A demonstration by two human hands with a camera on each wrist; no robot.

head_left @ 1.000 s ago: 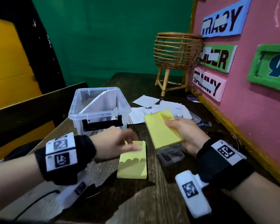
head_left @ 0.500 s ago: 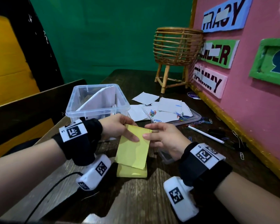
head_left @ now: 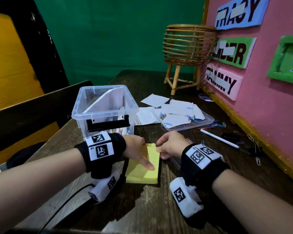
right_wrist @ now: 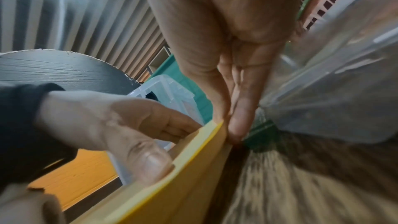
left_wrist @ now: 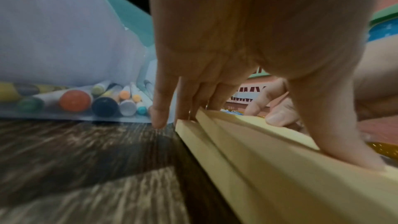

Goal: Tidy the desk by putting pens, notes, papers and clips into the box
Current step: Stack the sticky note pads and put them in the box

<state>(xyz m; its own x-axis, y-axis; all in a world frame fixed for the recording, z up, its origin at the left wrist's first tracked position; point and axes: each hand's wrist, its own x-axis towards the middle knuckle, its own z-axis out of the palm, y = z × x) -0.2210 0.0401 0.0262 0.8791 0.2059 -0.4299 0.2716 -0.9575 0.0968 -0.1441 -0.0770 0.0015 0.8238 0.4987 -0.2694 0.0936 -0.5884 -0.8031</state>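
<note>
A dark wood-grain desk (head_left: pixel 159 208) is set against a green backdrop and a pink board with name signs. Just in front of the clear plastic storage box (head_left: pixel 105 107), in which markers and a white sheet already lie, a thick pad of yellow sticky notes (head_left: pixel 143 173) rests flat on the wood. The left hand (head_left: pixel 137 149) is laid over the pad's near-left side, thumb stretched flat along the top sheet and fingers bent down over the far edge, apparently so that the loose upper block is squared onto the lower one. The right hand (head_left: pixel 170 146) is set at the pad's right edge, fingers straight and pressed together against the side in the right wrist view, nothing being gripped; the stack seems to be steadied from both sides for a single lift. White papers (head_left: pixel 176 112), coloured paper clips (head_left: pixel 162 115) on a clear lid (head_left: pixel 208 119) and a white pen (head_left: pixel 218 138) are left lying to the right, so much of the tidying is judged unfinished.
</note>
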